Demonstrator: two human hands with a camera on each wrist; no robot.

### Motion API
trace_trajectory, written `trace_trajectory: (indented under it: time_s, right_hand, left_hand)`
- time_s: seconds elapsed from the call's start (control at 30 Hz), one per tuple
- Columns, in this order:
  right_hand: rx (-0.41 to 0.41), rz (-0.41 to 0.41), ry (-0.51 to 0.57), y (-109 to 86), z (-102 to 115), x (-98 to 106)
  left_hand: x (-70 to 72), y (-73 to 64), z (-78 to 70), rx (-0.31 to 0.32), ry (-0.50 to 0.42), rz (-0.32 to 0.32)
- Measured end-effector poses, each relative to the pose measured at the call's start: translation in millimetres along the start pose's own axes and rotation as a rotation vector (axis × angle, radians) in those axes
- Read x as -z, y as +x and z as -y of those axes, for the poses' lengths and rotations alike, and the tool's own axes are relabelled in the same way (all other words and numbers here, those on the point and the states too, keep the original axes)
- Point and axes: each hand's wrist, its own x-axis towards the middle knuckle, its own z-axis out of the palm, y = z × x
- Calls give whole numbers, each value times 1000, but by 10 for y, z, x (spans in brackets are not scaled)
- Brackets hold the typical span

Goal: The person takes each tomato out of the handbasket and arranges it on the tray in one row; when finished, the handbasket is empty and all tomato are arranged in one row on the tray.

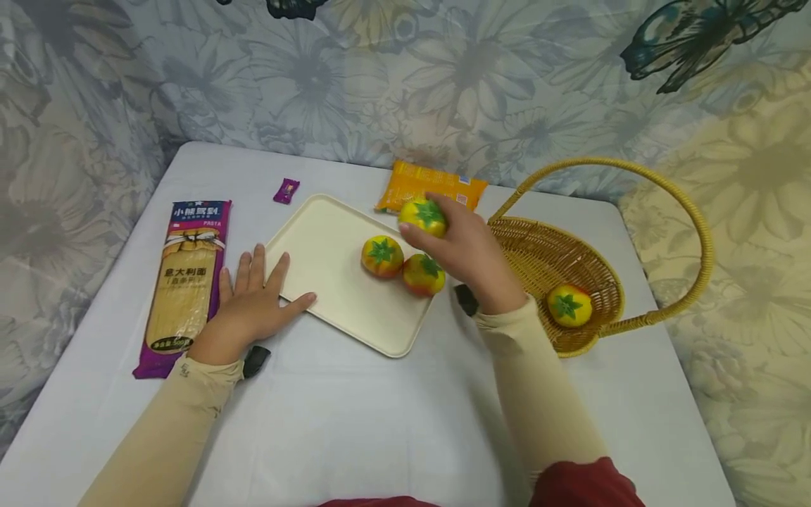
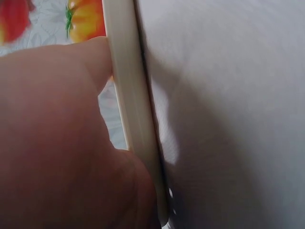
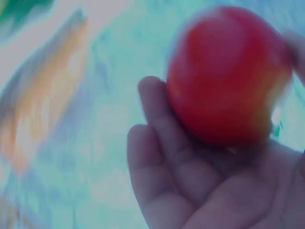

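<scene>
My right hand [image 1: 472,253] grips a yellow-and-red tomato [image 1: 423,216] with a green star-shaped leaf top, held above the right part of a cream rectangular tray [image 1: 323,246]. In the right wrist view the tomato's smooth red underside [image 3: 224,81] faces the camera, with fingers curled under it. Two similar tomatoes sit side by side at the tray's right side, a left one [image 1: 382,256] and a right one [image 1: 423,276]. My left hand [image 1: 253,310] lies with fingers spread at the tray's left corner. Its thumb is against the tray's rim [image 2: 128,86] in the left wrist view.
To the right stands a wicker basket [image 1: 526,246] with a tall arched handle, holding one tomato [image 1: 569,305]. An orange packet [image 1: 437,184] lies behind the tray. A pasta pack [image 1: 186,282] lies at the left, and a small purple packet [image 1: 286,191] is near the back edge.
</scene>
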Motion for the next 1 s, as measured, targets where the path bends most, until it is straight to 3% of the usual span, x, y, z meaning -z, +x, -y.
trace_trajectory:
  time_s: [0.2,0.43,0.77,1.0]
  right_hand:
    - [91,99,-67,501,312,-625]
    - [175,49,-258,821,416,-1047]
    - [161,106,-421,894,437,-1293]
    - [161,113,-449,870,450,-1321]
  left_hand:
    - [5,32,-35,-1,16,-3]
    - [5,20,-55,6,36,3]
    - [-28,39,-2,-1,43,-8]
    - [-8,15,0,7,33,-8]
